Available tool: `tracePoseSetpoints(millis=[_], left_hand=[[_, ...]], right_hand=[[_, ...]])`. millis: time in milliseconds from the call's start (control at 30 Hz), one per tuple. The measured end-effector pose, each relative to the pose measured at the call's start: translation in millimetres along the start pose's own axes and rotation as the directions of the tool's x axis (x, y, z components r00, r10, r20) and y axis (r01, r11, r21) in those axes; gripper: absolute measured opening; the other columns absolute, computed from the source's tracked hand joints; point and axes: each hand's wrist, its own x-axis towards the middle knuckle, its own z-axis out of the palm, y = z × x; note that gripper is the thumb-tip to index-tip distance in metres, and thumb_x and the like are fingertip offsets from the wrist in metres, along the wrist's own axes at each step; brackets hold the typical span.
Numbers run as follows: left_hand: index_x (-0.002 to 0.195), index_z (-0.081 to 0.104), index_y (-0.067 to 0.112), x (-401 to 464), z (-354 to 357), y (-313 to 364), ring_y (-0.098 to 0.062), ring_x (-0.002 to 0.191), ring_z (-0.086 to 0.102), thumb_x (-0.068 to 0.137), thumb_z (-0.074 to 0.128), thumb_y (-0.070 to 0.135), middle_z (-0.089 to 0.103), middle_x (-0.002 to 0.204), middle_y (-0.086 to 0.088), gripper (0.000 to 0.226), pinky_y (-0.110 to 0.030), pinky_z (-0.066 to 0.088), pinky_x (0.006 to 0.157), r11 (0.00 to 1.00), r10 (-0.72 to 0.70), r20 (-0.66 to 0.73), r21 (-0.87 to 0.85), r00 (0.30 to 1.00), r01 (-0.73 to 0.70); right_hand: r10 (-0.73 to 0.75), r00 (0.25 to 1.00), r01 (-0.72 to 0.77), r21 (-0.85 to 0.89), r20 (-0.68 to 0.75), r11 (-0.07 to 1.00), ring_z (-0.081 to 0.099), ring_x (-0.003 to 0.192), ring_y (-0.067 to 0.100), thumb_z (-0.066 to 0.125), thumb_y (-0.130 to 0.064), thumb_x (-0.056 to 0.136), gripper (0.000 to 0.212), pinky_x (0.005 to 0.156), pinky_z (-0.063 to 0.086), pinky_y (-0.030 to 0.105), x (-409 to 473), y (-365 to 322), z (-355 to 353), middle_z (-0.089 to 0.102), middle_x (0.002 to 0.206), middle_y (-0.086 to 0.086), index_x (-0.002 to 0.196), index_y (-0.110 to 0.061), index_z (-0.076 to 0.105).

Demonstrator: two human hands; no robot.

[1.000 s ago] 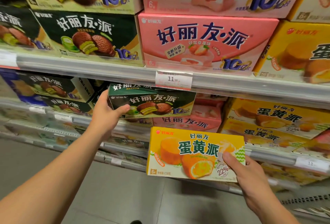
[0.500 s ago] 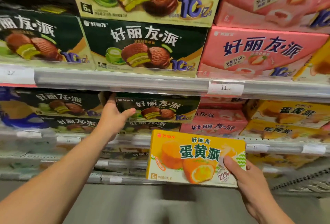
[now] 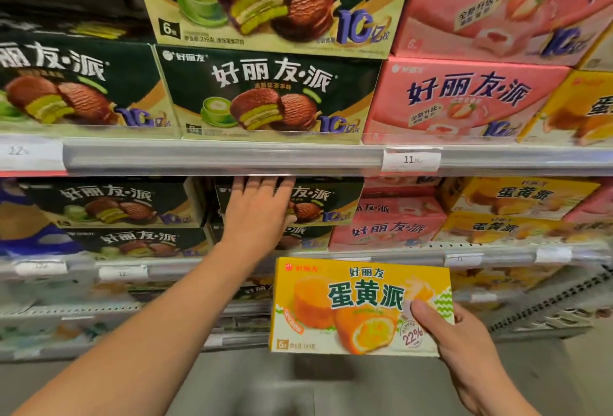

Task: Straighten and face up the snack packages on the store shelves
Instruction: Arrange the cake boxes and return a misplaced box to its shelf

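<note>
My right hand grips a yellow egg-yolk pie box by its lower right corner, held face-on in front of the lower shelves. My left hand lies flat, fingers spread, against the front of a dark green matcha pie box on the second shelf; it covers the box's left half. That box sits on top of another green box. Pink strawberry boxes stand right of it, and yellow boxes farther right.
The top shelf holds large green boxes and pink boxes behind a rail with a price tag. More green boxes fill the second shelf's left. Lower shelf edges jut out below; grey floor lies underneath.
My left hand has slid from the green box's left end onto its front face, fingers now spread. The view has shifted left and closer. The yellow box stays in my right hand.
</note>
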Motion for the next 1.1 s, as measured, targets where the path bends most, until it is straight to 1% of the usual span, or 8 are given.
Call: tracePoseSetpoints(millis=[233,400,533,700,800,867,1000,1100], left_hand=[[0.127,0.062,0.016,1,-1,-8,-0.041,0.101,0.064,0.074,0.081,0.037,0.071,0.107,-0.016,0.060,-0.057,0.043,0.095,0.999,-0.041,-0.043,0.011,0.998,0.042],[0.126,0.063,0.018,3,4,-25,-0.042,0.104,0.061,0.079,0.077,0.036,0.070,0.108,-0.017,0.052,-0.055,0.038,0.098,0.997,-0.082,-0.002,-0.017,0.997,0.082],[0.115,0.069,0.016,4,8,-33,-0.043,0.097,0.064,0.076,0.081,0.034,0.072,0.099,-0.018,0.045,-0.055,0.040,0.097,0.993,-0.102,-0.009,-0.052,0.995,0.101],[0.120,0.066,0.018,4,10,-37,-0.043,0.100,0.063,0.079,0.077,0.038,0.071,0.104,-0.016,0.046,-0.053,0.041,0.096,0.996,-0.083,0.020,-0.037,0.996,0.084],[0.126,0.061,0.018,3,5,-35,-0.041,0.107,0.060,0.082,0.072,0.042,0.069,0.112,-0.015,0.051,-0.052,0.038,0.099,0.995,-0.089,0.058,-0.041,0.994,0.092],[0.129,0.058,0.012,-3,3,-30,-0.041,0.105,0.060,0.082,0.074,0.035,0.066,0.112,-0.019,0.054,-0.054,0.039,0.100,0.999,-0.049,-0.010,-0.015,0.999,0.049],[0.122,0.062,-0.001,-39,10,-20,-0.039,0.116,0.054,0.082,0.065,-0.001,0.060,0.125,-0.023,0.040,-0.052,0.045,0.100,0.915,0.151,-0.270,-0.326,0.951,-0.238],[0.122,0.063,0.010,-57,10,-7,-0.023,0.110,0.061,0.095,0.050,0.003,0.066,0.119,-0.007,0.030,-0.033,0.049,0.092,0.712,-0.035,-0.035,-0.702,0.999,0.000]], right_hand=[[-0.013,1.000,0.013,-0.051,0.002,0.999,0.074,0.082,0.031,0.085,-0.035,0.050,0.057,0.073,0.055,0.036,-5,2,-4,0.076,0.092,0.014,0.099,-0.008,0.073],[-0.007,0.999,0.009,-0.054,0.037,0.999,0.074,0.080,0.030,0.085,-0.035,0.052,0.054,0.055,0.056,0.024,-9,4,1,0.076,0.091,0.014,0.099,-0.009,0.073],[0.002,0.999,0.001,-0.053,0.051,0.999,0.074,0.081,0.030,0.085,-0.034,0.055,0.056,0.056,0.056,0.024,-11,5,4,0.076,0.092,0.013,0.102,-0.008,0.071],[-0.007,0.999,0.008,-0.017,0.044,1.000,0.074,0.083,0.030,0.084,-0.030,0.059,0.053,0.058,0.057,0.025,-14,5,7,0.076,0.093,0.014,0.104,-0.007,0.070],[-0.006,1.000,0.006,0.000,0.026,1.000,0.074,0.084,0.032,0.082,-0.028,0.060,0.053,0.070,0.056,0.035,-16,4,9,0.076,0.095,0.015,0.106,-0.005,0.069],[-0.002,1.000,0.001,0.011,0.018,1.000,0.073,0.086,0.034,0.082,-0.027,0.062,0.052,0.077,0.055,0.039,-17,4,11,0.075,0.096,0.016,0.107,-0.005,0.068],[-0.015,1.000,0.015,0.011,-0.003,1.000,0.073,0.086,0.034,0.083,-0.029,0.059,0.053,0.079,0.055,0.040,-21,5,12,0.075,0.096,0.016,0.105,-0.005,0.070],[-0.015,0.999,0.015,0.011,-0.040,1.000,0.074,0.085,0.034,0.084,-0.032,0.057,0.053,0.078,0.054,0.038,-25,7,4,0.075,0.095,0.015,0.103,-0.008,0.071]])
